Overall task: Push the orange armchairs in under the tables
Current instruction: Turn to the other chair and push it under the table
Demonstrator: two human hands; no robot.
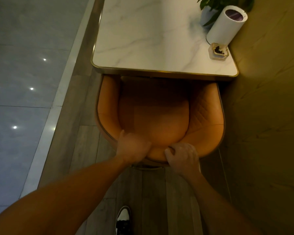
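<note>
An orange armchair (156, 112) with a curved back stands below me, its front tucked under the near edge of a white marble table (143, 41) with a gold rim. My left hand (131, 147) rests on the top of the backrest at the left, fingers wrapped over it. My right hand (182, 156) grips the backrest top beside it, fingers curled over the padding. Both forearms reach in from the bottom of the view.
A beige wall (265, 116) runs close along the chair's right side. On the table's far right stand a white cylinder (226, 24), a glass ashtray (218, 51) and a potted plant (210, 9). Glossy grey floor (24, 82) lies left. My shoe (123, 219) shows below.
</note>
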